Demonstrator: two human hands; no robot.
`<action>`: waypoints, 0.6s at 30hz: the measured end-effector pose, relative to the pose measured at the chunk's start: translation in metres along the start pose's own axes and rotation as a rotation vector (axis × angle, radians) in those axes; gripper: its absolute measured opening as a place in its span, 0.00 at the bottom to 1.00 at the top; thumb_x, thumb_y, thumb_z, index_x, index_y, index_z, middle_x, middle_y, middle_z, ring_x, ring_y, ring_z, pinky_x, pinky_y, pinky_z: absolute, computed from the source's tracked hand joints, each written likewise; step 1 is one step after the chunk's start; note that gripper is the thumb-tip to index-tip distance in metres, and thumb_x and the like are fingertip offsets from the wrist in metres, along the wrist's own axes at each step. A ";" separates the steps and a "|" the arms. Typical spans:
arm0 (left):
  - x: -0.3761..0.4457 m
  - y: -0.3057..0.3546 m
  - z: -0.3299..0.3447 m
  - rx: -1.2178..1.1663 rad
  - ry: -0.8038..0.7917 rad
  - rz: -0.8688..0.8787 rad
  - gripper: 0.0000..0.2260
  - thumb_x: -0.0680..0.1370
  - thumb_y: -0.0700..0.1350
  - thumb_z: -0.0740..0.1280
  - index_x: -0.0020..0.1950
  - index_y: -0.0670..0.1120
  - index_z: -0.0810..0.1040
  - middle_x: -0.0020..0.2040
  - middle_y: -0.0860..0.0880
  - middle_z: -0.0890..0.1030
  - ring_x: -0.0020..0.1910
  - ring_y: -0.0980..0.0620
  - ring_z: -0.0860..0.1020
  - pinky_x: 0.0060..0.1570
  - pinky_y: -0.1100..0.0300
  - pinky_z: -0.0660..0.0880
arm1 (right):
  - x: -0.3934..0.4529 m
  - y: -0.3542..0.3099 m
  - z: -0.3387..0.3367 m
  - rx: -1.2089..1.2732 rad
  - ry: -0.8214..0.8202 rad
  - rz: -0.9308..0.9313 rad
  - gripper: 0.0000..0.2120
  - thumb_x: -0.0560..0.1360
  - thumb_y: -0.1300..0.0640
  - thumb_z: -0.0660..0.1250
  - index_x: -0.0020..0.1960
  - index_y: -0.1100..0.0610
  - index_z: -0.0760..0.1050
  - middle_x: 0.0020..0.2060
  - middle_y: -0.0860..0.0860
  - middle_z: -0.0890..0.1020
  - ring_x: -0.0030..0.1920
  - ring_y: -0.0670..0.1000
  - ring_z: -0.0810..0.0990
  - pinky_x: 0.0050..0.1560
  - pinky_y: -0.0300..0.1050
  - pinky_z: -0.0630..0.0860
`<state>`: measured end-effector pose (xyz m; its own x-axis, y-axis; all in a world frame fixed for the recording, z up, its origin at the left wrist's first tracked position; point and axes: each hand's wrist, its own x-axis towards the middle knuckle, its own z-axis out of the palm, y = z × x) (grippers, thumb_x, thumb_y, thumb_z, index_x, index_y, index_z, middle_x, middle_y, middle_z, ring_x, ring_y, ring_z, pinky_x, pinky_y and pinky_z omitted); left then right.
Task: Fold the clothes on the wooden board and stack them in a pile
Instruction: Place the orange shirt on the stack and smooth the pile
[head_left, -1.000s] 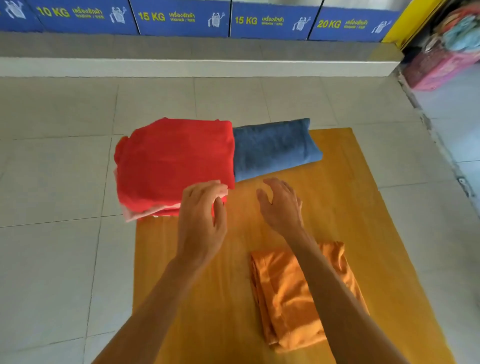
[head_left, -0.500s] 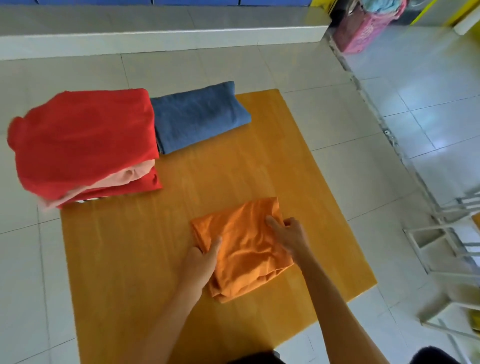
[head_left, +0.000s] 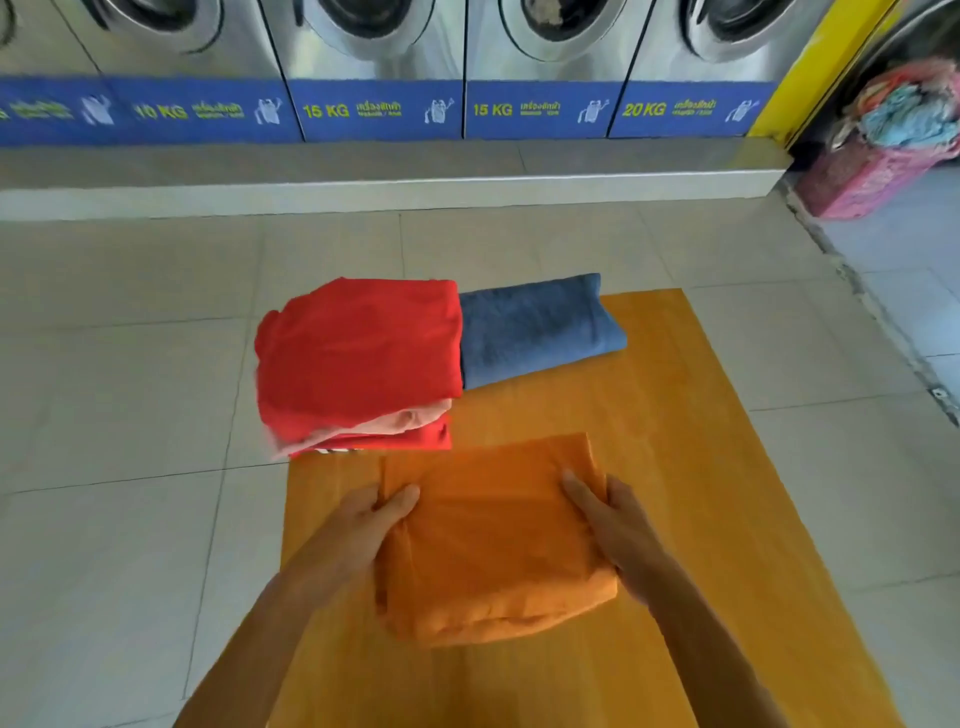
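Note:
A folded orange garment (head_left: 498, 540) is held above the wooden board (head_left: 691, 467) between both hands. My left hand (head_left: 371, 519) grips its left edge, thumb on top. On the right edge, my right hand (head_left: 608, 519) clamps the cloth the same way. Beyond it, at the board's far left corner, stands a pile of folded clothes (head_left: 358, 364) with a red garment on top and a pink one lower down. A folded blue towel (head_left: 535, 327) lies right beside the pile.
The board lies on a tiled floor (head_left: 130, 415). A raised step (head_left: 395, 192) and a row of washing machines (head_left: 374, 62) run across the back. A pink basket of laundry (head_left: 883, 156) stands at the far right.
Both hands went from hovering near the pile to gripping the orange garment's sides, and they have lifted it off the board toward the pile. The camera has tilted up.

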<state>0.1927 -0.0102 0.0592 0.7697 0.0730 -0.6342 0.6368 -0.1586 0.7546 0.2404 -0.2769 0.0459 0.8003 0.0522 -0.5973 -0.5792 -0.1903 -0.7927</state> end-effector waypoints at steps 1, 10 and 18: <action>0.001 0.014 -0.016 0.020 0.042 0.035 0.15 0.76 0.60 0.63 0.60 0.57 0.70 0.59 0.57 0.75 0.58 0.52 0.75 0.61 0.49 0.73 | 0.004 -0.018 0.010 0.003 -0.020 -0.042 0.10 0.78 0.46 0.68 0.54 0.52 0.80 0.43 0.47 0.88 0.41 0.43 0.86 0.39 0.39 0.81; 0.045 0.125 -0.140 -0.075 0.366 0.232 0.24 0.78 0.62 0.61 0.70 0.52 0.70 0.54 0.52 0.76 0.52 0.47 0.75 0.50 0.48 0.71 | 0.069 -0.171 0.102 0.120 -0.159 -0.277 0.18 0.77 0.45 0.70 0.63 0.52 0.78 0.55 0.50 0.85 0.54 0.53 0.84 0.54 0.52 0.81; 0.141 0.061 -0.156 -0.069 0.372 -0.128 0.21 0.82 0.53 0.59 0.72 0.44 0.69 0.66 0.40 0.76 0.61 0.38 0.75 0.62 0.42 0.73 | 0.161 -0.130 0.151 -0.187 -0.024 -0.164 0.14 0.77 0.44 0.69 0.58 0.52 0.79 0.51 0.51 0.84 0.55 0.57 0.82 0.60 0.60 0.79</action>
<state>0.3467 0.1439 0.0419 0.6399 0.4413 -0.6291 0.7204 -0.0593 0.6911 0.4215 -0.0961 0.0343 0.8758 0.1204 -0.4674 -0.4016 -0.3554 -0.8440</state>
